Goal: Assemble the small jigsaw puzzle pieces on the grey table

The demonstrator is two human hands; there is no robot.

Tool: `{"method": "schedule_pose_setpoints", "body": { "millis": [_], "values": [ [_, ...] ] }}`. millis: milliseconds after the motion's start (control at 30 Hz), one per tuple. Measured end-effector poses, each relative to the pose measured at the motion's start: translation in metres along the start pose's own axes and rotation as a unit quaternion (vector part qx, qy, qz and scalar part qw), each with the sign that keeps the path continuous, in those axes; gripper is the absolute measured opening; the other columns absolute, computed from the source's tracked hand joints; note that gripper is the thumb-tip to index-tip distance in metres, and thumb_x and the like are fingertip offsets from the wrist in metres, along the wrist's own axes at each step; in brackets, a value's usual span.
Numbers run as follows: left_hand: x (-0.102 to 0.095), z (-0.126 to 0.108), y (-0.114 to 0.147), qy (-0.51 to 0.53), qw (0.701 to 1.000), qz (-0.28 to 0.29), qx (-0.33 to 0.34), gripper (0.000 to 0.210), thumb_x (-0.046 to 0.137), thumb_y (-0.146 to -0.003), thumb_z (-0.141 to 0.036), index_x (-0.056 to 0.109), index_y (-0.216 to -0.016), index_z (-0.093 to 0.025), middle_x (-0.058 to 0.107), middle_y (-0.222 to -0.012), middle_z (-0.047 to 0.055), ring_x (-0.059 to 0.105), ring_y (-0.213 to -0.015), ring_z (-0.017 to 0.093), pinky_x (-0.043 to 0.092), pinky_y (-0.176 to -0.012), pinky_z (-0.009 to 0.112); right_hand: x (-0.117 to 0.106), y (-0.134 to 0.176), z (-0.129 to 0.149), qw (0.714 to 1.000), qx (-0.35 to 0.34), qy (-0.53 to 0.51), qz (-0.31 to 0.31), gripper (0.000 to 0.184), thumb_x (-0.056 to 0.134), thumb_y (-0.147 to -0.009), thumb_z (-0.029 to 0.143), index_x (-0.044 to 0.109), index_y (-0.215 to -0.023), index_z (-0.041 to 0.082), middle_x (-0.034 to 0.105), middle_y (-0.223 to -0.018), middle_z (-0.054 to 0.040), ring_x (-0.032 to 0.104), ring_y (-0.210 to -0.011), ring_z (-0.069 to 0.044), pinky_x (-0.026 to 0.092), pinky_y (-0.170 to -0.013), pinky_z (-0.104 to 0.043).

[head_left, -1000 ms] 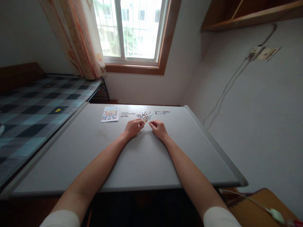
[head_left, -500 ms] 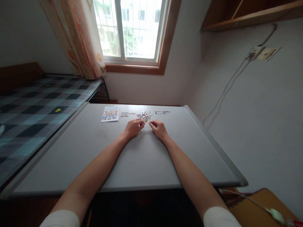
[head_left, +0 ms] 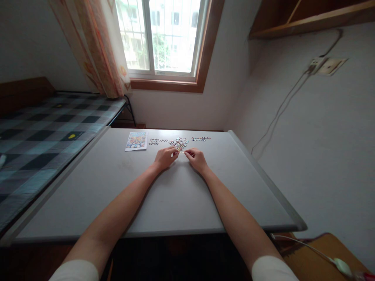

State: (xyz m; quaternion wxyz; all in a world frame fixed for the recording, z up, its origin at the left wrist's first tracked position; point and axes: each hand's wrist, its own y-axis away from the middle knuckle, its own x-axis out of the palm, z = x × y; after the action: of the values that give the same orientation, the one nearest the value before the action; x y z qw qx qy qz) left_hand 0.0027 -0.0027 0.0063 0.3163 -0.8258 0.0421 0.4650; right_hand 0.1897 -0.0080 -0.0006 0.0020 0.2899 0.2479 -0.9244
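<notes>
Between my two hands is a small pale jigsaw puzzle piece point(head_left: 181, 152), seen almost edge-on. My left hand point(head_left: 165, 157) pinches its left end and my right hand point(head_left: 197, 159) pinches its right end, both just over the table point(head_left: 178, 199). Whether it is one piece or a few joined is too small to tell. Right behind my fingertips lies a loose heap of colourful puzzle pieces point(head_left: 178, 143). Rows of pieces point(head_left: 158, 140) are laid out left of the heap, and another group of pieces point(head_left: 200, 139) lies to its right.
A printed picture sheet point(head_left: 136, 141) rests at the table's back left. A bed with a checked cover point(head_left: 58, 132) runs along the left side. The window point(head_left: 164, 39) is behind the table. A power cord point(head_left: 275, 113) hangs down the right wall, and a brown seat point(head_left: 328, 253) stands at lower right.
</notes>
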Motion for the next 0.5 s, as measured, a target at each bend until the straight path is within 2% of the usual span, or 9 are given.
{"method": "schedule_pose_setpoints", "body": {
  "millis": [500],
  "values": [
    [-0.0010, -0.0005, 0.0002, -0.012, 1.000, 0.009, 0.012, 0.025, 0.047, -0.090, -0.030, 0.069, -0.083, -0.022, 0.065, -0.078, 0.001, 0.055, -0.063, 0.011, 0.035, -0.058, 0.023, 0.0015, -0.0001, -0.0025, 1.000, 0.008, -0.009, -0.008, 0.019, 0.056, -0.081, 0.029, 0.070, -0.081, 0.017, 0.066, -0.079, -0.0047, 0.057, -0.062, -0.012, 0.048, -0.067, -0.026]
  ]
}}
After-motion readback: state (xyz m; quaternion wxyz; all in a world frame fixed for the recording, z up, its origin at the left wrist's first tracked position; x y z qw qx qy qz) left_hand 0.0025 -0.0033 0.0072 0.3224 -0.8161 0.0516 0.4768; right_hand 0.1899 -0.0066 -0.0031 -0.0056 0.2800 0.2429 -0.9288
